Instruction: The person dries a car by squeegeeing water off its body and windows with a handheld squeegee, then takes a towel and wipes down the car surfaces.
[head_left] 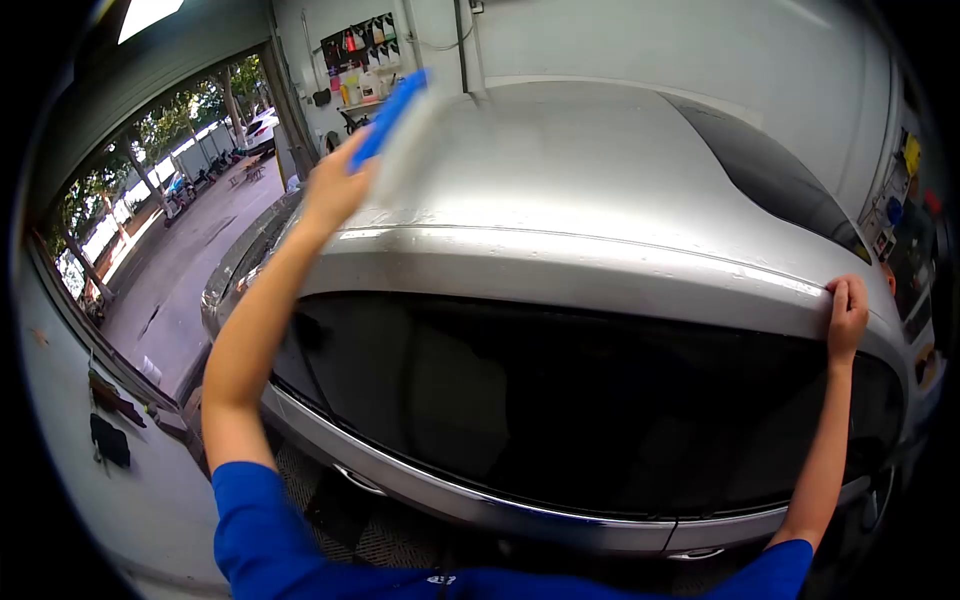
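Note:
In my left hand (340, 190) is a blue squeegee (395, 115) with a pale blade, blurred by motion. It is raised over the front part of a silver car's roof (560, 170); whether the blade touches the metal I cannot tell. Water drops dot the roof's near edge. Toward the rear, my right hand (847, 312) rests on that edge, its fingers curled and pressed together against the silver trim. Below it run the car's dark side windows (580, 400).
To the left a wide doorway opens on a paved yard (200, 240) with a parked white car (262, 132). Bottles stand on a wall shelf (365, 95). More items hang along the right wall. A dark patterned floor mat (390, 535) shows under the car.

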